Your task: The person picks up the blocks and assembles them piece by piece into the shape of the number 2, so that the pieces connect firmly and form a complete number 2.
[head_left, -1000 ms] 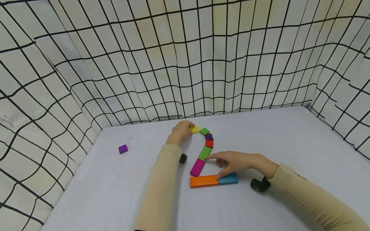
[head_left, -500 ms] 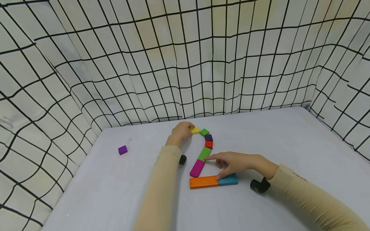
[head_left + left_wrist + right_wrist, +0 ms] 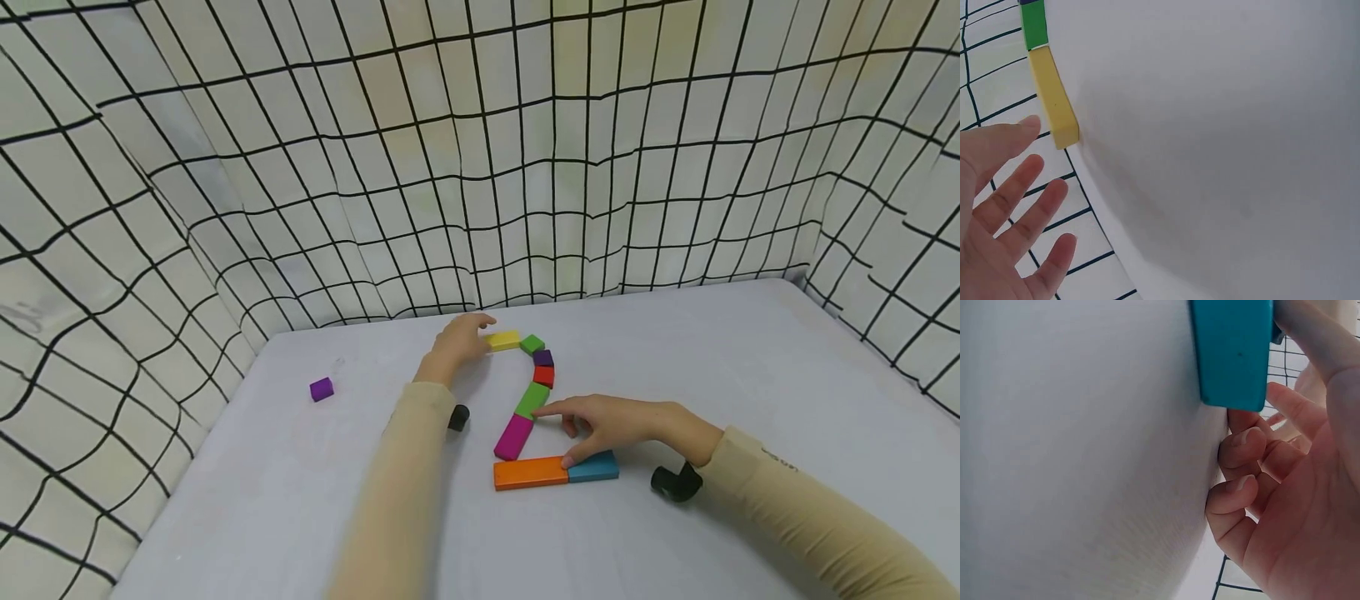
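Note:
Coloured blocks lie in a chain on the white table, shaped like a 2. From its far end run a yellow block (image 3: 503,341), a small green block (image 3: 532,343), a dark purple cube (image 3: 543,357), a red cube (image 3: 543,377), a longer green block (image 3: 532,400) and a magenta block (image 3: 513,437). Along the base, an orange block (image 3: 529,473) meets a blue block (image 3: 595,467). My left hand (image 3: 456,342) is beside the yellow block's left end, fingers spread, holding nothing. With its index fingertip at the longer green block, my right hand (image 3: 618,421) rests its thumb where orange meets blue.
A purple cube (image 3: 322,389) lies apart on the left of the table (image 3: 720,358). Black netting (image 3: 525,158) over pale walls borders the back and sides. Black wrist devices, such as the one on the right (image 3: 677,482), hang under both wrists.
My left hand has let go of the yellow block and drawn slightly left, its fingers parting, so more of the block shows. The right hand and the other blocks have stayed put.

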{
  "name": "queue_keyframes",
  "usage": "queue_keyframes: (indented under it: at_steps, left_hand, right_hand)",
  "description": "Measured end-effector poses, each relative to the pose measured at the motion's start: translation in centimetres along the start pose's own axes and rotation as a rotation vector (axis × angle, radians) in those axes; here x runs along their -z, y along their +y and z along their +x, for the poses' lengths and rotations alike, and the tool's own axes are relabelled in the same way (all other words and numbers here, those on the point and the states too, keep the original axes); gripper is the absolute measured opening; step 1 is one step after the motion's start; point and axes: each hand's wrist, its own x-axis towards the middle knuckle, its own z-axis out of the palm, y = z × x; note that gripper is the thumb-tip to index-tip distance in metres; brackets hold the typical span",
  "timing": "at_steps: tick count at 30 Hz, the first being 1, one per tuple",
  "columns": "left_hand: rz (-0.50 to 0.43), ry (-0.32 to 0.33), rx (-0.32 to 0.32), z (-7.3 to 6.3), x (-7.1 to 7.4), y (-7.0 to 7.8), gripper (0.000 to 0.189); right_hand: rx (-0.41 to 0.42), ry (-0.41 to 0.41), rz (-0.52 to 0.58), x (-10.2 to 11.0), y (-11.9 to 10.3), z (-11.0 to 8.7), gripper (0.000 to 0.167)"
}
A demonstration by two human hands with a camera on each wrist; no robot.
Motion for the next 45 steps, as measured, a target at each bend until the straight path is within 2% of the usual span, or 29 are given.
queue_keyframes:
  at_steps: [9,14,27,34,45]
  left_hand:
    - [-0.027,0.074,-0.115,-1.1,2.1,-0.8,0.041]
    - [-0.049,0.1,-0.15,-2.0,3.2,-1.3,0.037]
    - [-0.059,0.176,-0.153,-4.7,5.5,-4.1,0.033]
    - [-0.094,0.195,-0.172,-6.1,6.2,-5.2,0.033]
    - [-0.093,0.221,-0.148,-8.9,7.2,-8.7,0.033]
  right_hand:
    - [-0.005,-0.001,-0.026,0.0,0.1,0.2,0.072]
    - [-0.005,-0.003,-0.023,0.1,-0.1,0.3,0.072]
    - [0.016,-0.008,-0.03,0.0,-0.1,0.6,0.072]
    - [-0.003,-0.006,-0.04,0.4,-0.1,-0.1,0.072]
    - [-0.003,-0.004,-0.02,0.0,-0.3,0.1,0.072]
